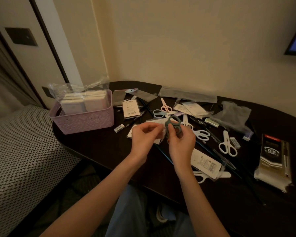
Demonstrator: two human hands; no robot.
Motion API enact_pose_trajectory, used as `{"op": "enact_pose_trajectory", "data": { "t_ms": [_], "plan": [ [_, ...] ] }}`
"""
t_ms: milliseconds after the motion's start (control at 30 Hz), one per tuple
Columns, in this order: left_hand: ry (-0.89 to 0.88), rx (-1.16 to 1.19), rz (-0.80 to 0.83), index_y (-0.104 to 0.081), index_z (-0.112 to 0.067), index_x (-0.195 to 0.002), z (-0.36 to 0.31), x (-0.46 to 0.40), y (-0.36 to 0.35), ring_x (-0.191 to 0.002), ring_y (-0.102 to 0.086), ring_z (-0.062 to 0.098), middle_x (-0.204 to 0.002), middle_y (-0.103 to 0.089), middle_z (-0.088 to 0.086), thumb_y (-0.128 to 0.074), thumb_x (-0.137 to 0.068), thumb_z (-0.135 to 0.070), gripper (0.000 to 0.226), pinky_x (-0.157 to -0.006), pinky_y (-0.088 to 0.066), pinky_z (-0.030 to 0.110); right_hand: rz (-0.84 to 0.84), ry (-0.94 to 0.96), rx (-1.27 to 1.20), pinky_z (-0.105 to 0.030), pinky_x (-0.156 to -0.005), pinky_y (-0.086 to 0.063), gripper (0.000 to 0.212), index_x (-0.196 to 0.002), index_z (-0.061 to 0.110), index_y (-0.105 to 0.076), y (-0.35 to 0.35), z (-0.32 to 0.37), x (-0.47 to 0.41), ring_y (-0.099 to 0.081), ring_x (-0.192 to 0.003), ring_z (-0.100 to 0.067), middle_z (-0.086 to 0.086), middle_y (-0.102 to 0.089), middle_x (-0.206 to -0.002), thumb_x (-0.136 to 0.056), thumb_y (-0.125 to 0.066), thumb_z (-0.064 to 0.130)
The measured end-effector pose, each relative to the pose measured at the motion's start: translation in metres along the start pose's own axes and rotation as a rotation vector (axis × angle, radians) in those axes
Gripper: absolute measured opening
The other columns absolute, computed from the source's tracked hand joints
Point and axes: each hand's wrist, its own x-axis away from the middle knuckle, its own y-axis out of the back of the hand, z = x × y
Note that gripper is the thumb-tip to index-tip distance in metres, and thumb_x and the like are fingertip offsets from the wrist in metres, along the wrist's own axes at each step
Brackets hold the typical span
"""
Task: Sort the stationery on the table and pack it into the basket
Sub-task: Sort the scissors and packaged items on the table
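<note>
Head view: right hand [180,142] holds grey-green, loop-handled scissors [172,124].

Cream walls [178,40], woven-pattern seat [20,151]

Lilac basket [85,119], seemingly grey-green scissors [172,124].

Perforated lilac plastic basket [85,121], dark glossy table [96,146], crinkled clear plastic wrap [78,87], matt grey-green scissors [172,124].
</note>
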Motion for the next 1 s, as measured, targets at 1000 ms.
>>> {"op": "enact_pose_trajectory", "data": {
  "t_ms": [1000],
  "plan": [
    [-0.047, -0.858, -0.088, -0.064, 0.001, -0.078, -0.054, -0.056, 0.066, -0.070, -0.063, 0.031, -0.076, -0.065, 0.018, -0.044, -0.092, -0.013, 0.028, -0.067, -0.052, 0.045, 0.651, -0.173, -0.190, -0.024, -0.040, -0.046, 0.022, -0.098, -0.005, -0.061, -0.053, 0.081, -0.022, -0.055, -0.044, -0.015, -0.011, -0.061, -0.068, -0.099, -0.047, 0.011]
  ]
}}
